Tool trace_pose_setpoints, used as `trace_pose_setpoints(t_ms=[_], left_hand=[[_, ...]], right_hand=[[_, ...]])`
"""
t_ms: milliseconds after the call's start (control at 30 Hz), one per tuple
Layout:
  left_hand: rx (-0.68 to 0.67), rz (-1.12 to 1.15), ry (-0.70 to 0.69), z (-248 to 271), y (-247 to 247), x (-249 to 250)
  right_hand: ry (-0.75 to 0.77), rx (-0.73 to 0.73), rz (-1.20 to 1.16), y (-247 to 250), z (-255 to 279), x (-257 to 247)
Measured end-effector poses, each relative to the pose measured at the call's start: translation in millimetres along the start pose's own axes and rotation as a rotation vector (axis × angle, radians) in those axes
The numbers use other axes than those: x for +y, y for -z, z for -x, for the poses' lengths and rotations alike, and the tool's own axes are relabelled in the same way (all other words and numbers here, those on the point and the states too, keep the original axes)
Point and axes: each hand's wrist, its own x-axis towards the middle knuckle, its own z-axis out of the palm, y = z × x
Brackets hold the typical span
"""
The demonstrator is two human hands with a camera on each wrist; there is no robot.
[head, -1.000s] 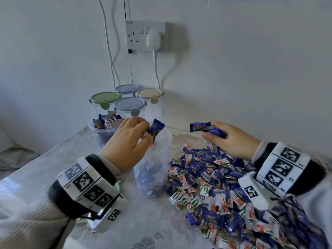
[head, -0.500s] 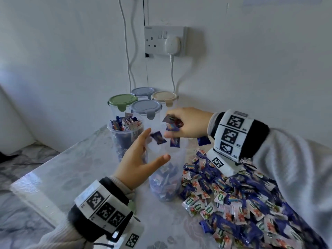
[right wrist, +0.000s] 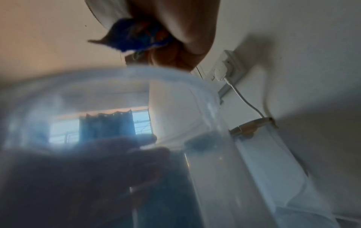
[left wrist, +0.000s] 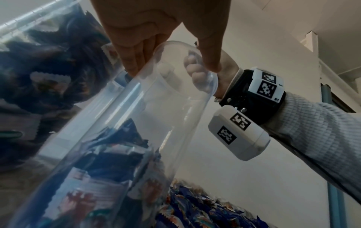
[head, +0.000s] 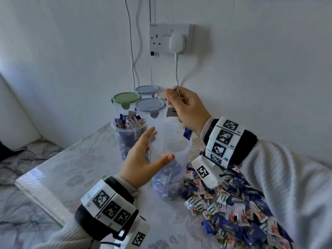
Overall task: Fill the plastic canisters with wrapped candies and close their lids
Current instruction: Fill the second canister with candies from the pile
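Standing on the worktop (head: 75, 169), the open canister (head: 168, 159) is partly filled; the left hand (head: 142, 159) cups its near side with straight fingers, the right hand (head: 186, 108) grips wrapped candies (head: 186, 134) above its rim

Left wrist: loose candies (left wrist: 195, 208) lie right of the canister

Right wrist: blurred blue wrapper held above the canister
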Motion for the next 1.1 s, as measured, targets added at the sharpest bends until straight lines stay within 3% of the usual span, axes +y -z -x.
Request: trace_pose_setpoints(t_ms=[167, 533, 633, 733, 800, 867, 933, 1000, 1100], left_hand=[[0.001, 0.009, -0.012, -0.4, 1.3, 0.0], [-0.037, -0.023, 0.011, -0.4, 4.6, 4.1], [-0.073, -0.16, 0.034, -2.5, 10.8, 12.4], [-0.101, -0.467, 0.041, -3.1, 10.9, 31.1], [-0.04, -0.566, -0.075, -0.2, 4.8, 41.5], [0.005, -0.508, -0.298, 5.5, -6.4, 51.9], [-0.097, -0.386, -0.464, 12.5, -25.9, 58.8], [-0.3, -0.299, -0.535, 18.3, -53.0, 58.4], [-0.595, -0.314, -0.474, 23.5, -99.3, 50.0]], right_hand=[[0.101, 0.103, -0.066, -18.0, 10.8, 11.4], [0.063, -0.195, 0.031, 5.2, 40.7, 22.9], [0.021, -0.211, 0.051, 19.7, 52.8, 21.1], [-0.032, -0.185, 0.126, 44.2, 70.7, 19.4], [-0.102, -0.182, 0.201, 67.2, 89.4, 25.3], [-0.211, -0.24, 0.326, 91.3, 114.4, 32.8], [-0.327, -0.372, 0.567, 115.8, 139.6, 44.1], [-0.495, -0.538, 0.819, 136.1, 164.6, 53.4], [-0.721, -0.671, 0.979, 160.4, 200.7, 61.9]])
